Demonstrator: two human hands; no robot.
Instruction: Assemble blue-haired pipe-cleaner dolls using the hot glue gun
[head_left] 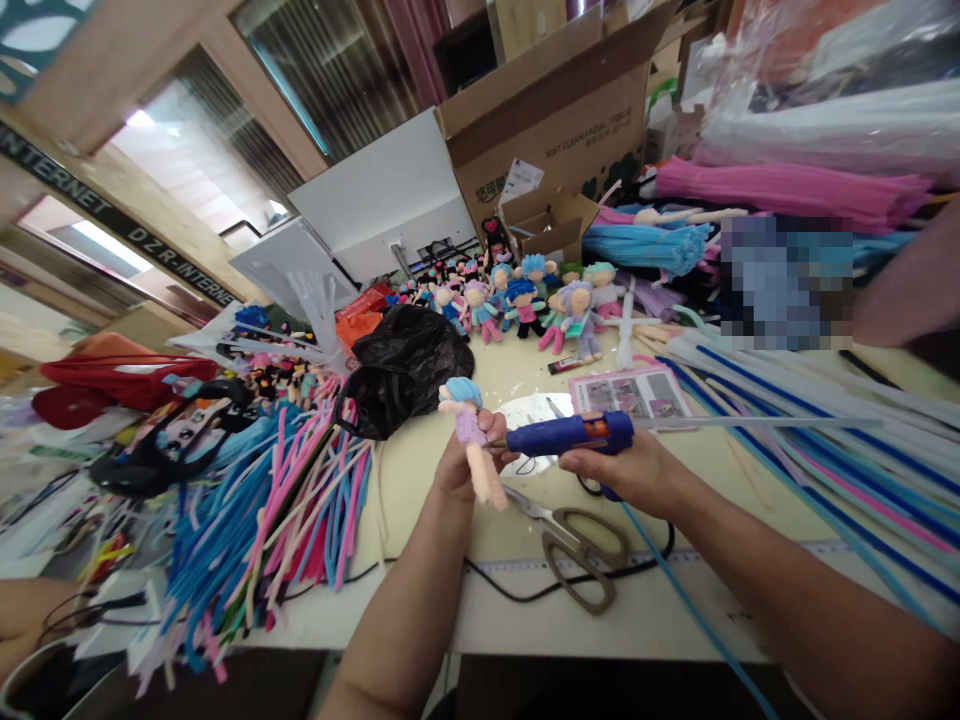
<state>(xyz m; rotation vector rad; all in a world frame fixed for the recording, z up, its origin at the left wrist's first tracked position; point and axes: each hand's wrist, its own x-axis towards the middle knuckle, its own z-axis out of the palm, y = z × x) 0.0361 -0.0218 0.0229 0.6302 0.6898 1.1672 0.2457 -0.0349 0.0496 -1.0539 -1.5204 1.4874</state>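
Past the near edge of the pale bench (510, 632), the left hand (453, 470) is pinching a blue-haired fuzzy doll (471, 428); the right hand (631, 474) is clenching a blue plastic glue gun (555, 437), tip seemingly hidden.

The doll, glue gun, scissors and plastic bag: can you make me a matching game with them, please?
Things:
1. doll
2. glue gun
3. scissors
4. plastic bag

Matches:
A. held in the right hand
B. black and crumpled
C. held in the left hand
D. grey-brown handled

Right pairs: 1-C, 2-A, 3-D, 4-B
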